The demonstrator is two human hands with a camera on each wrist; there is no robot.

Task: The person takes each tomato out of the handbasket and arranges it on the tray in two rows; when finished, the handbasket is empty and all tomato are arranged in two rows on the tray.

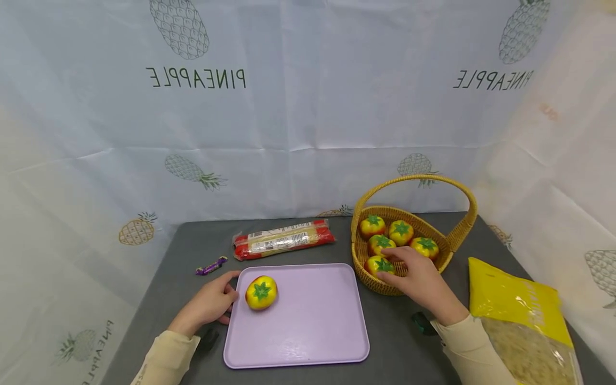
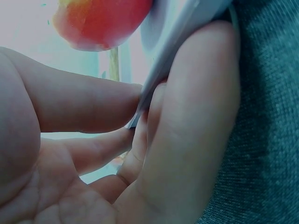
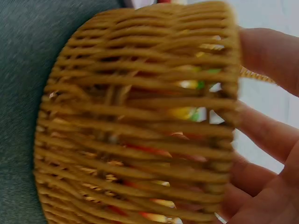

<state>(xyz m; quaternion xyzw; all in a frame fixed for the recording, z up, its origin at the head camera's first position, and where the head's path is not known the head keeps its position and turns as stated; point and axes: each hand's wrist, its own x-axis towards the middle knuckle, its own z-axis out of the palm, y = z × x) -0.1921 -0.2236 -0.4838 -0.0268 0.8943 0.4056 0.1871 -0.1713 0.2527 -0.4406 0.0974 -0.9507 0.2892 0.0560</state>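
Observation:
My left hand [image 1: 212, 302] pinches the left rim of the lilac tray [image 1: 308, 315], thumb above and fingers below in the left wrist view. On the tray's upper left lies one yellow-and-red persimmon-like fruit [image 1: 261, 292] with a green leafy top; its red side [image 2: 103, 23] hangs above the thumb in the left wrist view. My right hand [image 1: 418, 275] reaches over the wicker basket [image 1: 358, 251], thumb and fingers spread beside the nearest fruit [image 1: 377, 265]. Several such fruits sit inside. In the right wrist view the basket wall [image 3: 135, 116] partly hides the fingers, so contact is unclear.
Behind the tray lies a red-ended pack of noodles [image 1: 284, 240], with a purple-wrapped candy [image 1: 211, 266] to its left. A yellow-and-clear bag [image 1: 524, 321] lies at the right, by my right forearm. The basket's tall handle [image 1: 414, 179] arches over its back.

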